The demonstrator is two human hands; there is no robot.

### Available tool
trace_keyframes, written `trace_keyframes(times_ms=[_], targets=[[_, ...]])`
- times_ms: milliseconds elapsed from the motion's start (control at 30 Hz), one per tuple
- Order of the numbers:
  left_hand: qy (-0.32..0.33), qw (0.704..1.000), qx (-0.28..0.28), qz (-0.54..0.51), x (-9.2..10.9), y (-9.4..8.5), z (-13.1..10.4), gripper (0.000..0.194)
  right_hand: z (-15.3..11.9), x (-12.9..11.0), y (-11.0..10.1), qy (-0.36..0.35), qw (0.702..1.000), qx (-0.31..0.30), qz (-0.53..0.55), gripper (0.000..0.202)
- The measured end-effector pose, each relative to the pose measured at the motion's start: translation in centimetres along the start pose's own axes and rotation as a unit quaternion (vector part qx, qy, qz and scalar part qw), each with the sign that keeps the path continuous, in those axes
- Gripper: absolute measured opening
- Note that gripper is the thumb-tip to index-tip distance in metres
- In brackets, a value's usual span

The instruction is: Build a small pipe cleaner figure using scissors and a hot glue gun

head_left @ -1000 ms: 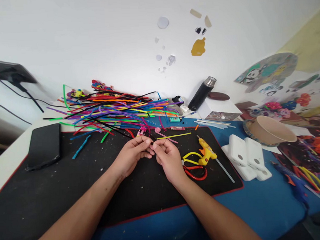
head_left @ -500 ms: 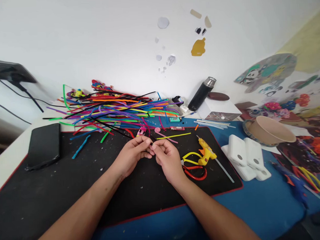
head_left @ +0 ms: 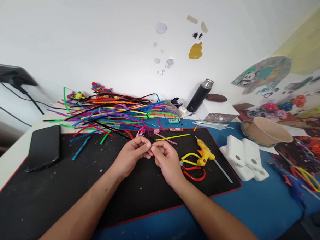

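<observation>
Left hand (head_left: 132, 155): nearly closed; a tiny dark piece (head_left: 151, 145) is being pinched.
Right hand (head_left: 167, 160): likewise; that piece is being gripped.

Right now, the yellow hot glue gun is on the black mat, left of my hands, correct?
Only the side is wrong: the head view shows the yellow hot glue gun right of both your left hand and your right hand, on the black mat as you said.

Glue gun (head_left: 204, 151) right of fingers (head_left: 139, 142), phone (head_left: 44, 148) left
</observation>
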State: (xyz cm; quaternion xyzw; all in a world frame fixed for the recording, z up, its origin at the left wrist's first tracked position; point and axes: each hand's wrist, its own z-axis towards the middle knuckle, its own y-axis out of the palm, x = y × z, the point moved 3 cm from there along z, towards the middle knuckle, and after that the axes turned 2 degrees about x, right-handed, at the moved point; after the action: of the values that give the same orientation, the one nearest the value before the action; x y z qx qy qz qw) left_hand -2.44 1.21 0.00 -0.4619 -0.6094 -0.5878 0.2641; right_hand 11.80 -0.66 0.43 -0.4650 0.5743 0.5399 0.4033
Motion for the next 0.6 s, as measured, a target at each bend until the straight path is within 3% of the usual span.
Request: trace_keyframes(times_ms=[600], targets=[[0.033, 0.999, 0.011, 0.042, 0.53, -0.36, -0.02, 0.038, -0.36, 0.48, -0.02, 0.012, 1.0, -0.021, 0.012, 0.033]])
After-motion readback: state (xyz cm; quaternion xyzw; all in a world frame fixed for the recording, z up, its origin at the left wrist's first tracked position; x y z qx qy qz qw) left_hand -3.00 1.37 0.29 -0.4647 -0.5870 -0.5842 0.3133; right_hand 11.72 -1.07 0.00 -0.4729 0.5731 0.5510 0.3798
